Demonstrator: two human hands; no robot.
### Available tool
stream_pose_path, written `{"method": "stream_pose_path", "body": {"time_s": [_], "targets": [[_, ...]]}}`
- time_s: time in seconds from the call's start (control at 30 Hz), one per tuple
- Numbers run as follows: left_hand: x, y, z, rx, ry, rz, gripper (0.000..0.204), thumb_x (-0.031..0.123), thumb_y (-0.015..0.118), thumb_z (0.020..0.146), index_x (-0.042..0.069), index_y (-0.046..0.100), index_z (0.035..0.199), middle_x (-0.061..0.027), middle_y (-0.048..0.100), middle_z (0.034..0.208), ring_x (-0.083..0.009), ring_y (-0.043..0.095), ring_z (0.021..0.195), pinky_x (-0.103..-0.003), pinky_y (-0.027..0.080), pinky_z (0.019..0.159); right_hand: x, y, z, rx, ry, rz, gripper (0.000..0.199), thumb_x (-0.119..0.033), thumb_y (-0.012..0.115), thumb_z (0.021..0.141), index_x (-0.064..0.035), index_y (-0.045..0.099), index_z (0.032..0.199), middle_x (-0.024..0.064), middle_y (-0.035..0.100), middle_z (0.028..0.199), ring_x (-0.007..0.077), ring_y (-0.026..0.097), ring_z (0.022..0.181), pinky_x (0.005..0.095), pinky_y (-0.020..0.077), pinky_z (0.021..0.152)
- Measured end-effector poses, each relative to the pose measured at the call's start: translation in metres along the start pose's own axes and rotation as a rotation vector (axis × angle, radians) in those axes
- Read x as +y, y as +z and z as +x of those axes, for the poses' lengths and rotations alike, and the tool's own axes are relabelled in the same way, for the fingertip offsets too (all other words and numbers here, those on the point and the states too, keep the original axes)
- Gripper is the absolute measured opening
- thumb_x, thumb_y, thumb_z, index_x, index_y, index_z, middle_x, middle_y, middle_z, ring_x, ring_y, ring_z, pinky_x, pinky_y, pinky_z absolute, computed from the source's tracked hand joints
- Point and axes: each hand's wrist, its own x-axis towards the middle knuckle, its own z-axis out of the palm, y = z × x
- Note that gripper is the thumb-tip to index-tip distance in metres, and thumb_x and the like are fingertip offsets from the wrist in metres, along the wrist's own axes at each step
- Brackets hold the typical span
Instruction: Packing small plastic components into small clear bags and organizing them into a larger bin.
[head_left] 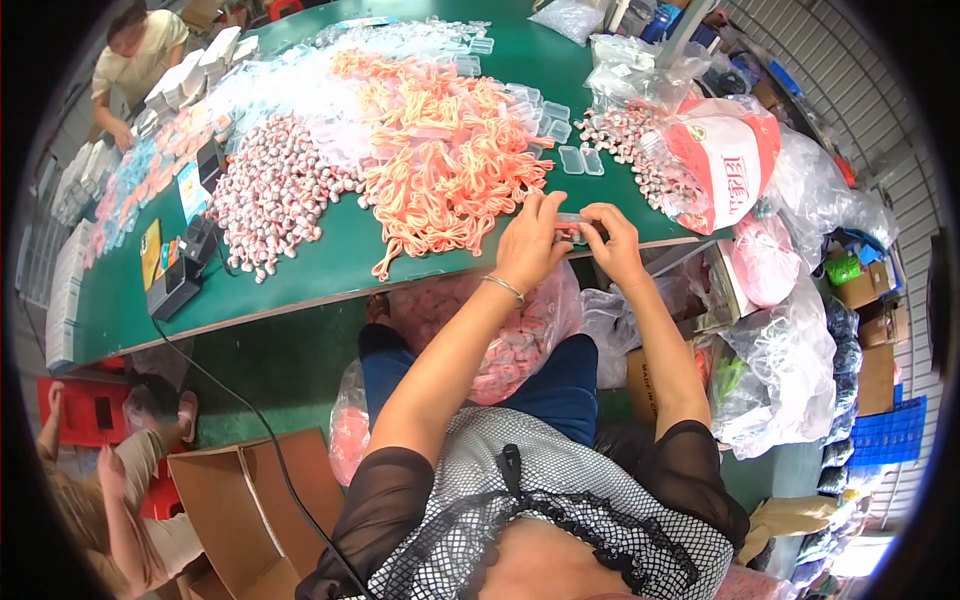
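Observation:
Just over the table's front edge, my left hand (530,238) and my right hand (613,243) are closed on a small clear plastic case (570,219). Something orange and grey shows in it, partly hidden by my fingers. Beside my left hand lies a big heap of orange looped cords (450,170). Empty clear cases (581,160) rest on the green table (330,262) beyond my hands. Below them, a large clear bag (545,310) full of pink-orange pieces sits between my knees.
Small pink-and-grey rounded pieces (275,190) are heaped at left; more spill from a red-and-white sack (725,160) at right. Black boxes (175,288) and a cable stand near the left edge. A person (140,60) is at the far left; a cardboard box (255,500) stands below.

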Motion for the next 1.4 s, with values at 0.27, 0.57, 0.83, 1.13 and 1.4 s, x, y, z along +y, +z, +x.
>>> {"method": "stream_pose_path", "body": {"time_s": [0.27,0.57,0.83,1.13,1.4], "targets": [[-0.004,-0.002,-0.014,0.122,0.0,0.136,0.041,0.015,0.077,0.072,0.006,0.062,0.109,-0.0123,0.063,0.096,-0.0313,0.06,0.091,-0.041,0.049,0.079,0.001,0.003,-0.011,0.055,-0.019,-0.06,0.015,0.0,0.068,0.081,-0.0009,0.062,0.095,0.0134,0.064,0.094,0.0278,0.064,0.084,0.0342,0.0518,0.072],[-0.006,0.005,-0.011,0.177,-0.06,0.182,0.011,0.016,0.071,0.077,0.007,0.071,0.083,-0.0103,0.064,0.079,-0.0297,0.062,0.078,-0.042,0.048,0.071,-0.005,0.007,-0.019,0.084,-0.117,-0.147,0.017,-0.001,0.07,0.079,-0.0018,0.063,0.094,0.0141,0.065,0.093,0.0312,0.064,0.087,0.0374,0.0516,0.076],[-0.001,0.016,-0.009,0.179,-0.216,0.172,0.009,0.019,0.071,0.076,0.01,0.071,0.076,-0.0088,0.066,0.077,-0.0272,0.062,0.078,-0.042,0.043,0.072,-0.003,0.01,-0.024,0.108,-0.089,-0.127,0.018,0.0,0.07,0.078,-0.0023,0.063,0.094,0.0134,0.065,0.094,0.0301,0.063,0.088,0.0364,0.0513,0.076],[0.002,0.019,-0.012,0.219,-0.256,0.224,0.011,0.021,0.072,0.075,0.01,0.072,0.075,-0.0084,0.067,0.074,-0.0269,0.063,0.077,-0.042,0.041,0.07,-0.006,0.013,-0.024,0.124,-0.083,-0.101,0.017,0.0,0.07,0.078,-0.0026,0.064,0.094,0.0129,0.065,0.094,0.0293,0.063,0.089,0.0362,0.0513,0.077],[0.007,0.016,-0.016,0.254,-0.203,0.215,0.008,0.019,0.073,0.073,0.011,0.072,0.073,-0.0072,0.067,0.071,-0.0256,0.063,0.075,-0.041,0.04,0.069,-0.005,0.015,-0.028,0.142,-0.075,-0.101,0.017,0.0,0.071,0.078,-0.0024,0.064,0.094,0.0126,0.066,0.095,0.0292,0.063,0.089,0.0362,0.0515,0.077]]}}
